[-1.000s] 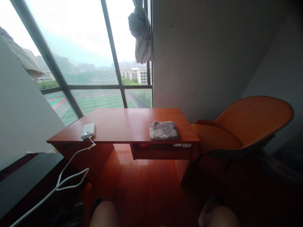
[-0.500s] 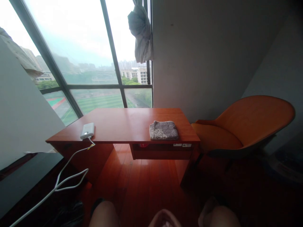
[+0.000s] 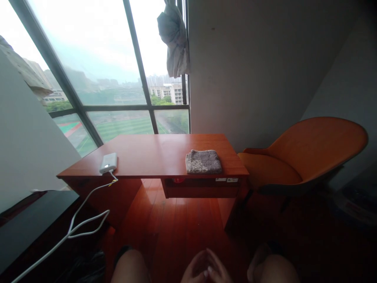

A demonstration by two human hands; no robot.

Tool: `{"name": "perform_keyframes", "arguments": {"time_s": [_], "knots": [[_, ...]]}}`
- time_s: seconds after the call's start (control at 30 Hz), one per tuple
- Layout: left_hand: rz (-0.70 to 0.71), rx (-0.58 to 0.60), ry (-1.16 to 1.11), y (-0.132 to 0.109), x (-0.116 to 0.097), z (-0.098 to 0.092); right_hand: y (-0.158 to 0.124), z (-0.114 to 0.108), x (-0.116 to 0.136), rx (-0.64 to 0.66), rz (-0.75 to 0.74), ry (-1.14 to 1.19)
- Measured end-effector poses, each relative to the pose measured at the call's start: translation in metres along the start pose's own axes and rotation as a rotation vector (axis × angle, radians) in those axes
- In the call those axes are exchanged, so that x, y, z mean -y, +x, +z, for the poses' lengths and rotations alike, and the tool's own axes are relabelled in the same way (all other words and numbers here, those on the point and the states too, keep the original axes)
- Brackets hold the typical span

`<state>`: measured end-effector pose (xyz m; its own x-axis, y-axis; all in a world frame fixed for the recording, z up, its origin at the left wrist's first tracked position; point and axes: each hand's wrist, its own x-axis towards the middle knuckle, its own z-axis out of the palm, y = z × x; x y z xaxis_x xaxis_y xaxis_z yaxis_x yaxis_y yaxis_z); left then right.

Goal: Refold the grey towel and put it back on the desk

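Observation:
My left hand (image 3: pixel 194 268) and my right hand (image 3: pixel 218 269) are low in the middle of the view, between my knees. Their fingertips meet in an arch, with the fingers loosely curved. Nothing shows between them, and the wrists fall below the frame. In front of the hands, on the reddish wooden desk (image 3: pixel 144 155), lies a folded grey-brown towel (image 3: pixel 204 161) with a pale pattern at its left end. A white power bank (image 3: pixel 108 162) sits at the desk's left, and a white cable (image 3: pixel 85 199) runs from it down to the lower left.
An orange chair (image 3: pixel 321 149) stands right of the desk. Below the desktop is an open shelf (image 3: pixel 203 191) with a red item inside. A dark flat surface (image 3: pixel 38 220) borders the left side. Behind the desk is a large window (image 3: pixel 100 55) with a knotted curtain (image 3: pixel 174 39).
Both hands have risen slightly into view, with more of their fingers showing and the fingertips together. The view has shifted very little; the towel, power bank and cable stay in place.

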<state>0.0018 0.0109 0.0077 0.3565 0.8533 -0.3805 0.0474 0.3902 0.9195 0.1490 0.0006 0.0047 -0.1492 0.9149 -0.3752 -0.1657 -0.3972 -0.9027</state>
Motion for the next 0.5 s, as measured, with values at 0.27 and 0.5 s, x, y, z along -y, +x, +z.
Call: {"name": "perform_keyframes", "arguments": {"time_s": [0.27, 0.5], "knots": [[0.126, 0.089, -0.076, 0.004, 0.009, -0.007, 0.007, -0.005, -0.009, -0.005, -0.017, -0.027], [0.031, 0.014, -0.008, -0.002, 0.008, -0.002, -0.004, 0.005, -0.001, -0.063, 0.068, -0.154]]}}
